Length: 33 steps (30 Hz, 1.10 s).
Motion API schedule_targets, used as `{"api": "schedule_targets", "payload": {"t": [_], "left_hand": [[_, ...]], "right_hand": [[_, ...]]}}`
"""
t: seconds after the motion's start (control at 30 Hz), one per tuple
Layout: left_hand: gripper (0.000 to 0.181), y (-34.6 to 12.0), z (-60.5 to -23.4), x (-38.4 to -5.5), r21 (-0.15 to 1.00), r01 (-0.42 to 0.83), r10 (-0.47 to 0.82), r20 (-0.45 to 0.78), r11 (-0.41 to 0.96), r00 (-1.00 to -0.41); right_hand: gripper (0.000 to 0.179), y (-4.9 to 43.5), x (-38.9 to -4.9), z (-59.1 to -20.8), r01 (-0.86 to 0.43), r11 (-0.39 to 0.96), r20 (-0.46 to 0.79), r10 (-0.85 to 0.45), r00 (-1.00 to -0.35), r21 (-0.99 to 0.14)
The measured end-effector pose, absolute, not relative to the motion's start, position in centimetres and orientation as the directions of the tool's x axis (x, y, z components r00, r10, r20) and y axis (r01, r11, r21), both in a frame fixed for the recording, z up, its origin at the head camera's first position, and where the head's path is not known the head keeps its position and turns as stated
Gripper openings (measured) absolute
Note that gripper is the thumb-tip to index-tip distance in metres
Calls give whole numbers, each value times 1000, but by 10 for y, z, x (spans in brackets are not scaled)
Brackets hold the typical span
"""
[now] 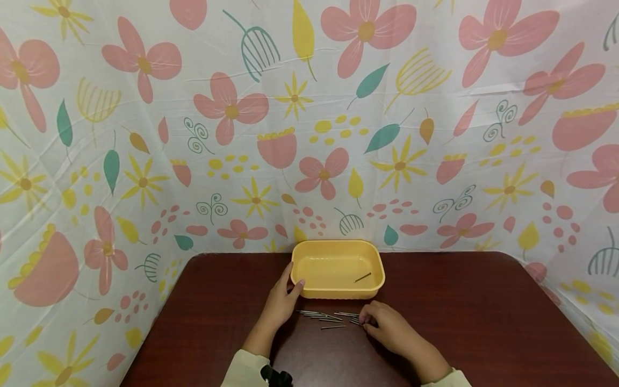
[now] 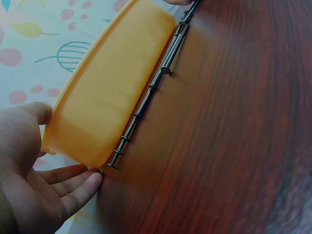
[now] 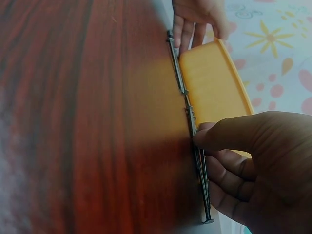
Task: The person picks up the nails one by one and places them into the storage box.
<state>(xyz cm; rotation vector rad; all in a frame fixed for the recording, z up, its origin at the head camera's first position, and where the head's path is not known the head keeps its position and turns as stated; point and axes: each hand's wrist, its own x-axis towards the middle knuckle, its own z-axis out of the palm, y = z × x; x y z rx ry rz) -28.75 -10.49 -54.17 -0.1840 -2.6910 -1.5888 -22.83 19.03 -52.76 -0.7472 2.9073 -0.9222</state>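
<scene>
While the left hand (image 1: 279, 302) grasps the rectangular yellow plastic tray (image 1: 324, 294), the right hand (image 1: 390, 326), grip unclear, best pinches slender grey metal nails (image 2: 155, 80) singly.

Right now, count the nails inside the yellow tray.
1. That nail lies at a slant on the floor of the yellow tray, toward its right end; the near wall may hide others.
</scene>
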Motion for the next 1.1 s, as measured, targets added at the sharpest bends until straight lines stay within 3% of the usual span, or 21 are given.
{"api": "schedule_targets", "payload": {"t": [0.63, 0.9, 1.1], "left_hand": [[72, -105, -541, -288, 876, 114, 102, 74, 468, -992], [73, -105, -542, -288, 874, 112, 99, 74, 473, -992], [71, -105, -543, -288, 874, 117, 100, 78, 472, -992]], "right_hand": [[13, 190, -230, -527, -422, 767, 159, -397, -904, -484], [13, 192, -226, -516, -477, 748, 254, -404, -879, -461], [13, 193, -226, -512, -465, 749, 243, -396, -885, -472]]}}
